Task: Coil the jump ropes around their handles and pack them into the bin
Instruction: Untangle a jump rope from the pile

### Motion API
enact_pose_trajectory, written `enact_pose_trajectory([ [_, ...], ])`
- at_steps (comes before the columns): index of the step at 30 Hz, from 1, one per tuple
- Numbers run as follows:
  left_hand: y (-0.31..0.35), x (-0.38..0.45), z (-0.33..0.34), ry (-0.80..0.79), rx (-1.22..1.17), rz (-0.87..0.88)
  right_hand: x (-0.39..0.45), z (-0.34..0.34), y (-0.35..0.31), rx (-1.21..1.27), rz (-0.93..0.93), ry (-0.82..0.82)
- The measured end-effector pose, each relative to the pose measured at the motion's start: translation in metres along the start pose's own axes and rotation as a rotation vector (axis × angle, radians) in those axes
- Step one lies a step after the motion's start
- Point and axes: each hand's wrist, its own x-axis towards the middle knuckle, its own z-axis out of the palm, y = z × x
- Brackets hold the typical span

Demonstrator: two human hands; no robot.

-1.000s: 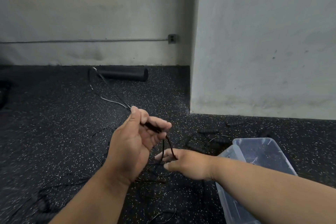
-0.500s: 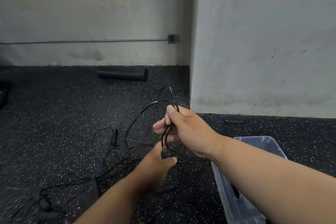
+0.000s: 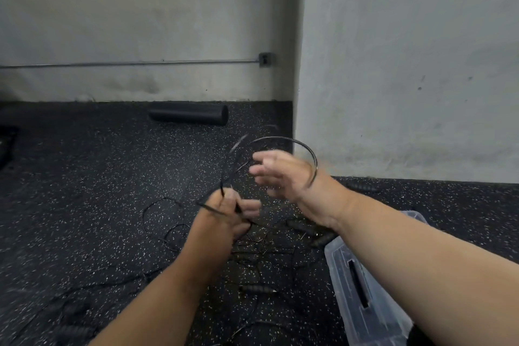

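My left hand (image 3: 224, 216) grips a black jump rope handle with thin rope strands crossing its fingers. A loop of the black jump rope (image 3: 283, 139) arcs up from that hand, over my right hand (image 3: 278, 174) and down across its wrist. My right hand is blurred, its fingers spread and straight, holding nothing that I can see. Several more black ropes and ribbed handles (image 3: 257, 288) lie tangled on the floor below my hands. The clear plastic bin (image 3: 362, 306) stands at the lower right, partly hidden by my right forearm.
The floor is dark speckled rubber (image 3: 98, 177). A black foam roller (image 3: 188, 114) lies by the back wall. A white wall corner (image 3: 297, 121) juts out just behind my right hand. More handles (image 3: 362, 187) lie along the wall base.
My right hand let go of the rope and opened, swinging right as the loop passed over its wrist. My left hand rose and still grips the handle.
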Motion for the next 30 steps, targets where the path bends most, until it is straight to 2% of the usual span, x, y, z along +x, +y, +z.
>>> enact_pose_trajectory([
  [4, 0.025, 0.004, -0.013, 0.023, -0.369, 0.013, -0.007, 0.002, 0.043, -0.16, 0.196, -0.295],
  [7, 0.033, 0.009, -0.019, 0.035, -0.576, 0.02, -0.014, 0.013, 0.063, -0.378, 0.225, -0.397],
  [9, 0.033, 0.015, -0.023, 0.065, -0.659, 0.042, -0.016, 0.019, 0.068, -0.47, 0.195, -0.383],
  [11, 0.03, 0.02, -0.03, 0.101, -0.697, 0.042, -0.017, 0.023, 0.058, -0.547, 0.121, -0.285],
  [13, 0.021, 0.022, -0.035, 0.059, -0.667, -0.019, -0.017, 0.025, 0.041, -0.551, 0.02, -0.173],
  [16, -0.004, 0.024, -0.034, -0.138, -0.376, -0.13, -0.012, 0.027, 0.017, -0.284, -0.104, -0.05],
  [18, -0.02, 0.021, -0.022, -0.262, -0.047, -0.188, -0.01, 0.031, 0.002, 0.02, -0.109, -0.007],
  [20, -0.034, 0.014, -0.004, -0.375, 0.183, -0.21, -0.009, 0.035, -0.013, 0.314, -0.071, -0.02],
  [23, -0.045, 0.001, 0.017, -0.333, 0.339, -0.148, -0.009, 0.041, -0.025, 0.537, -0.029, -0.053],
  [27, -0.044, -0.006, 0.022, -0.28, 0.348, -0.084, -0.007, 0.049, -0.032, 0.774, 0.037, -0.103],
  [30, -0.042, -0.004, 0.018, -0.244, 0.311, -0.042, -0.005, 0.049, -0.035, 0.816, 0.029, -0.102],
])
